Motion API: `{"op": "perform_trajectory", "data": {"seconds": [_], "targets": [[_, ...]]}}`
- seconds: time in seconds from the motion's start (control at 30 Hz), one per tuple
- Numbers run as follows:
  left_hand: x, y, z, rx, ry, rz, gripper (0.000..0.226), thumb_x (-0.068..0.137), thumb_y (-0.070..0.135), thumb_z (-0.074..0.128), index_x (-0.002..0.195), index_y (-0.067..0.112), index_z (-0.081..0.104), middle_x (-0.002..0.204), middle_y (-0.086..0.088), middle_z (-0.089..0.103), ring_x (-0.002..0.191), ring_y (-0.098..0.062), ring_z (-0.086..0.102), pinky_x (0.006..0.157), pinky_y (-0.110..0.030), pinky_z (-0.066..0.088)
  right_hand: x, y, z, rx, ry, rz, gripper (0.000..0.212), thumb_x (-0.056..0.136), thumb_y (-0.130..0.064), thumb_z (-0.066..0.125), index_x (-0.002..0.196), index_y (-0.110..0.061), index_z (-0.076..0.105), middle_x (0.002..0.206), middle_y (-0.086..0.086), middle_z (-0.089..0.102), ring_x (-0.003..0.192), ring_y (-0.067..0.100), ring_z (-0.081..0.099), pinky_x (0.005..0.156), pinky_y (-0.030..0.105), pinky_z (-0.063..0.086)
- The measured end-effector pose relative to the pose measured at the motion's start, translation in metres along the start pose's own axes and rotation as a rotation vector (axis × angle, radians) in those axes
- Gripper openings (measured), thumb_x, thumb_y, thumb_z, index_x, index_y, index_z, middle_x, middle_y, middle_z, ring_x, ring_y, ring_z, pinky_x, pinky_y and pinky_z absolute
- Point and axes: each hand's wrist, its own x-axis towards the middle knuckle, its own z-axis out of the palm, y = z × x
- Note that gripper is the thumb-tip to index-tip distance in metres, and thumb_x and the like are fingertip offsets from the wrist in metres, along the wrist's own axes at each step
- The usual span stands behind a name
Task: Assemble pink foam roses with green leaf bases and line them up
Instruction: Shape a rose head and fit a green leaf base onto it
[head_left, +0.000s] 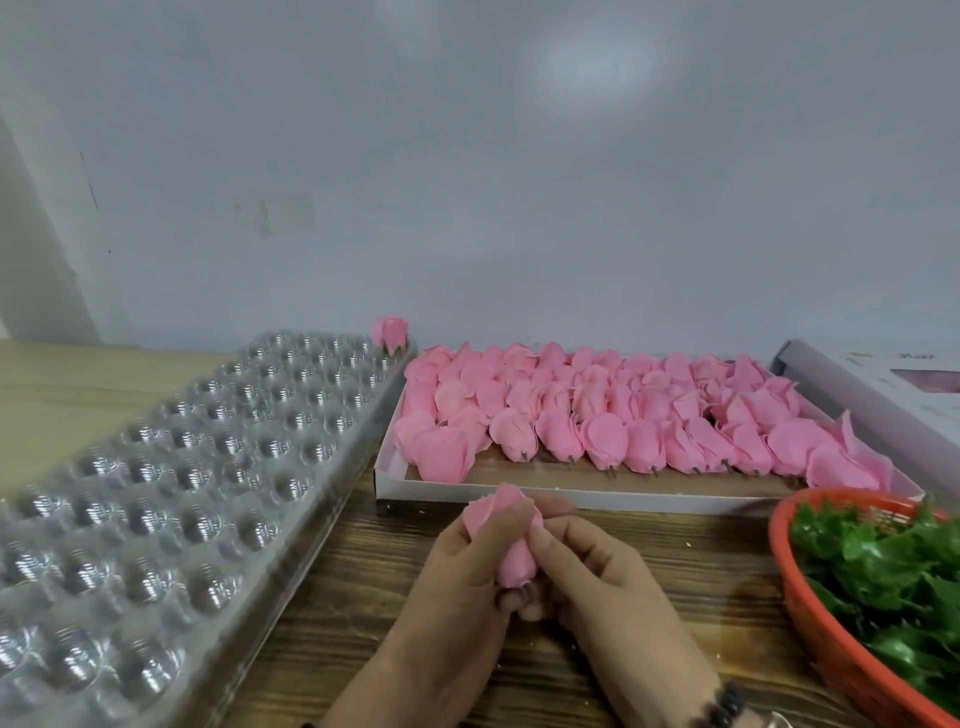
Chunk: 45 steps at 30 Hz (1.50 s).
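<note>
A pink foam rose (508, 540) is held over the wooden table between both hands. My left hand (457, 587) grips its left side, fingers curled under the base. My right hand (587, 577) pinches its right side. Behind them a white cardboard box (519, 491) holds several rows of pink rose heads (597, 415) lying on their sides. One finished rose with a green base (390, 335) stands upright in the far corner cell of a clear plastic tray (171, 467). Green leaf bases (893, 571) fill an orange basket (810, 629) at the right.
The clear tray of round cells covers the left part of the table. A grey-white box lid (852, 379) lies at the far right behind the basket. A grey wall runs close behind the table. Bare wood (353, 597) shows between tray and hands.
</note>
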Motion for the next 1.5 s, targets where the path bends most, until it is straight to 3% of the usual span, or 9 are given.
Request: {"op": "perform_trajectory", "data": {"seconds": [0.1, 0.27, 0.4, 0.63, 0.8, 0.9, 1.03, 1.2, 1.5], "targets": [[-0.001, -0.001, 0.001, 0.024, -0.035, -0.005, 0.022, 0.071, 0.032, 0.069, 0.084, 0.015, 0.073, 0.095, -0.018, 0.050, 0.049, -0.010, 0.036, 0.046, -0.023, 0.033, 0.001, 0.002, -0.002, 0.077, 0.006, 0.031, 0.029, 0.061, -0.033, 0.066, 0.074, -0.007, 0.068, 0.062, 0.018, 0.059, 0.051, 0.018, 0.059, 0.047, 0.020, 0.046], [-0.002, -0.002, 0.000, 0.005, -0.038, -0.025, 0.039, 0.060, 0.030, 0.075, 0.095, 0.013, 0.072, 0.091, -0.011, 0.067, 0.049, -0.009, 0.044, 0.046, -0.022, 0.036, 0.001, 0.001, -0.001, 0.066, 0.013, 0.015, 0.018, 0.069, -0.022, 0.063, 0.072, -0.004, 0.064, 0.059, 0.015, 0.059, 0.049, 0.018, 0.055, 0.046, 0.021, 0.044], [-0.002, -0.004, 0.000, -0.011, -0.012, -0.064, 0.055, 0.053, 0.028, 0.075, 0.102, 0.003, 0.067, 0.086, -0.015, 0.061, 0.054, -0.012, 0.046, 0.048, -0.023, 0.035, -0.001, 0.000, -0.002, -0.065, 0.053, -0.039, 0.018, 0.082, -0.013, 0.061, 0.080, 0.004, 0.059, 0.062, 0.015, 0.058, 0.058, 0.024, 0.049, 0.052, 0.026, 0.040], [-0.004, -0.003, 0.004, 0.030, -0.002, -0.031, 0.046, 0.054, 0.033, 0.074, 0.097, 0.017, 0.073, 0.098, -0.016, 0.066, 0.059, -0.016, 0.046, 0.045, -0.024, 0.036, -0.001, -0.001, 0.002, -0.150, 0.090, -0.019, 0.022, 0.089, -0.007, 0.045, 0.073, -0.001, 0.059, 0.057, 0.017, 0.055, 0.060, 0.029, 0.046, 0.051, 0.033, 0.035], [-0.003, -0.005, 0.005, 0.033, -0.010, -0.016, 0.031, 0.068, 0.021, 0.066, 0.098, 0.014, 0.072, 0.107, -0.024, 0.066, 0.068, -0.018, 0.057, 0.050, -0.022, 0.043, -0.001, -0.001, -0.001, -0.293, 0.214, -0.136, 0.017, 0.083, -0.016, 0.058, 0.070, -0.005, 0.056, 0.052, 0.016, 0.060, 0.047, 0.020, 0.052, 0.046, 0.027, 0.039], [-0.003, -0.004, 0.005, 0.001, -0.025, 0.026, 0.028, 0.072, 0.016, 0.063, 0.097, 0.006, 0.071, 0.104, -0.024, 0.067, 0.092, -0.026, 0.066, 0.070, -0.026, 0.054, -0.002, 0.001, -0.002, -0.443, 0.296, -0.263, 0.024, 0.081, -0.020, 0.063, 0.060, -0.016, 0.051, 0.064, 0.006, 0.065, 0.054, 0.015, 0.051, 0.054, 0.027, 0.041], [-0.002, 0.002, 0.008, -0.090, 0.068, 0.101, 0.016, 0.070, 0.007, 0.065, 0.083, 0.004, 0.073, 0.092, -0.023, 0.068, 0.083, -0.025, 0.067, 0.068, -0.027, 0.055, -0.004, 0.000, 0.002, -0.427, 0.293, -0.313, 0.013, 0.081, -0.007, 0.062, 0.074, -0.017, 0.055, 0.080, 0.000, 0.069, 0.066, 0.015, 0.059, 0.067, 0.041, 0.053], [-0.004, 0.006, 0.009, -0.181, 0.199, 0.051, 0.025, 0.066, 0.011, 0.064, 0.090, 0.005, 0.065, 0.069, -0.012, 0.064, 0.059, -0.020, 0.063, 0.052, -0.028, 0.054, -0.007, 0.006, 0.009, -0.663, 0.144, -0.338, 0.035, 0.067, -0.017, 0.074, 0.085, -0.028, 0.047, 0.081, -0.006, 0.058, 0.076, 0.007, 0.057, 0.066, 0.011, 0.042], [-0.005, 0.003, 0.015, -0.172, 0.176, 0.033, 0.037, 0.061, 0.019, 0.070, 0.096, 0.007, 0.067, 0.081, -0.012, 0.069, 0.070, -0.021, 0.066, 0.063, -0.030, 0.057, -0.008, 0.001, 0.014, -0.668, 0.223, -0.357, 0.023, 0.068, -0.016, 0.073, 0.077, -0.027, 0.056, 0.071, -0.009, 0.063, 0.064, 0.005, 0.058, 0.059, 0.010, 0.041]]}}
